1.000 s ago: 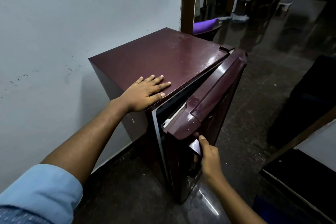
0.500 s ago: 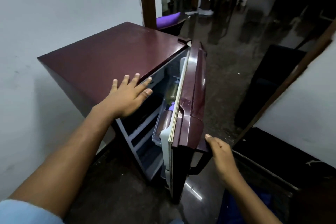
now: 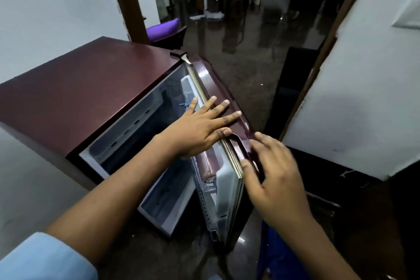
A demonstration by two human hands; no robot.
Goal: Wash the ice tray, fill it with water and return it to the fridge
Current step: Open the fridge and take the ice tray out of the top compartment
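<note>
Left hand shifting from fridge top onto fridge door rim, fingers flat, gripping nothing; right hand touching door edge, fingers spread. Door standing wider; ice tray not yet visible.

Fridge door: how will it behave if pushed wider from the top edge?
It probably swings as one rigid panel: the door shows no flex under the flat left hand. Its glossy top may be slippery for a flat palm. What looks like a bottle in its shelf likely adds weight and could rock.
</note>
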